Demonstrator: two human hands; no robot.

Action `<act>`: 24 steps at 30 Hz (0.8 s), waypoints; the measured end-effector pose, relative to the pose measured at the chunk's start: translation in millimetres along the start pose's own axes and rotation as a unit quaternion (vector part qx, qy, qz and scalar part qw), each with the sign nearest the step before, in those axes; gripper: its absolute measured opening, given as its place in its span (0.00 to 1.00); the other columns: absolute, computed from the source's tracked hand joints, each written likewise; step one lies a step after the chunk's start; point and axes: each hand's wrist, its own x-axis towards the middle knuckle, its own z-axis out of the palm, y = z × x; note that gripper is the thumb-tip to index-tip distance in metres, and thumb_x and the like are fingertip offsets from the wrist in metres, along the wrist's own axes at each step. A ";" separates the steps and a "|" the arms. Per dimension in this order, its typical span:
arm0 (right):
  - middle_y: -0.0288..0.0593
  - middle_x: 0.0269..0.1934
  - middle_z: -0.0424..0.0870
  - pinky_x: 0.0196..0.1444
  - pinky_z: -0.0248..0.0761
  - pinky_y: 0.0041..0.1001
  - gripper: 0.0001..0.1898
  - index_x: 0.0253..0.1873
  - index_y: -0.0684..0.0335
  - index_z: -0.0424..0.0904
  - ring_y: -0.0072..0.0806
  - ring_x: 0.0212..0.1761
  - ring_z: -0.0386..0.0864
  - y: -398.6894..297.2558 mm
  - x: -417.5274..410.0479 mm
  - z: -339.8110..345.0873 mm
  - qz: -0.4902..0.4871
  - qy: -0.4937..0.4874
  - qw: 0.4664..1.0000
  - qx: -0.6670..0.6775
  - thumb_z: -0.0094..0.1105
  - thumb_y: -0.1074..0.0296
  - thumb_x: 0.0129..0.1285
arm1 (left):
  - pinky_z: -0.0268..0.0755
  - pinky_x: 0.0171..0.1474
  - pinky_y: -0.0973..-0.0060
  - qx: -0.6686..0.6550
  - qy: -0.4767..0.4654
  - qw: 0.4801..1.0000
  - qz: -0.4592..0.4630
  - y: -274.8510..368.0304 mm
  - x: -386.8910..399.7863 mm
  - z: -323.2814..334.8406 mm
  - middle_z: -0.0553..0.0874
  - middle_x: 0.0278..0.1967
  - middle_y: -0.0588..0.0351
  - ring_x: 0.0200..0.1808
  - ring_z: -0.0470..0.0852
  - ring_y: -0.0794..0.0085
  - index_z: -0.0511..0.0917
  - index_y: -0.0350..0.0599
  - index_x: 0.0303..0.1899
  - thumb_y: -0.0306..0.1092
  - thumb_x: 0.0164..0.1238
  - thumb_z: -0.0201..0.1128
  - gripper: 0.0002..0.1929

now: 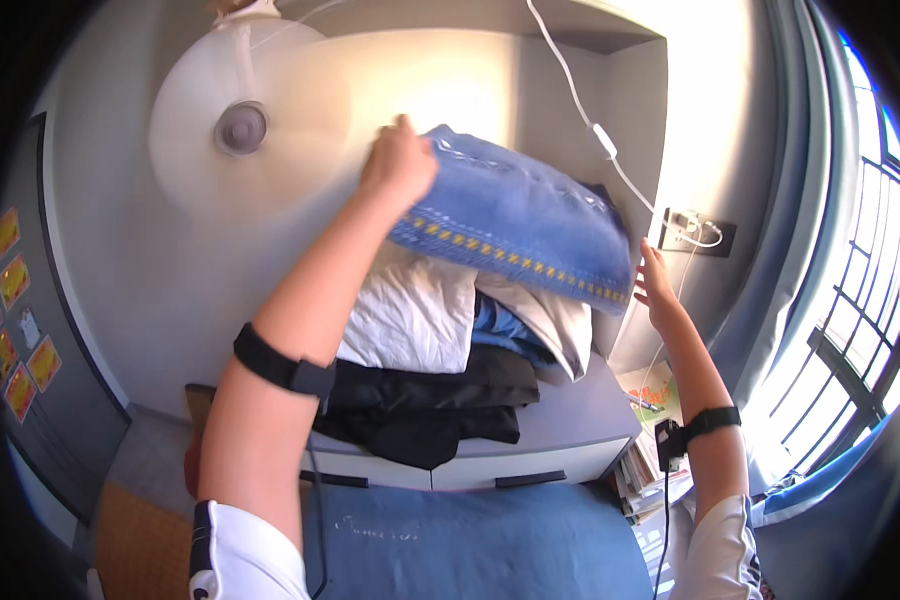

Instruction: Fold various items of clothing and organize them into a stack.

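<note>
My left hand (401, 165) grips the upper left corner of a blue denim garment (517, 217) with a row of yellow stitching along its lower edge. The denim is held up above a pile of clothes. At its right edge is my right hand (654, 281), fingers spread, with nothing plainly in it. Under the denim lie a white garment (412, 322), more blue cloth (510, 330) and folded black garments (427, 382), heaped on a grey cabinet top (570, 420).
A spinning fan (241, 129) is at the upper left. A white cable with a switch (602, 141) hangs to a wall socket (696, 232). Books and papers (637, 476) are stacked right of the cabinet. Curtains (787, 187) and a barred window stand at right; a blue cover (480, 540) lies nearest.
</note>
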 end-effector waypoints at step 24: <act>0.62 0.76 0.61 0.78 0.50 0.47 0.35 0.78 0.70 0.55 0.55 0.78 0.58 212.2 -333.9 -20.6 -0.320 -0.306 0.838 -0.320 0.57 0.61 0.75 | 0.74 0.61 0.67 -0.016 -0.128 0.908 -0.399 -78.2 -606.8 -363.2 0.87 0.54 0.45 0.56 0.85 0.60 0.79 0.36 0.57 0.34 0.77 0.61 0.14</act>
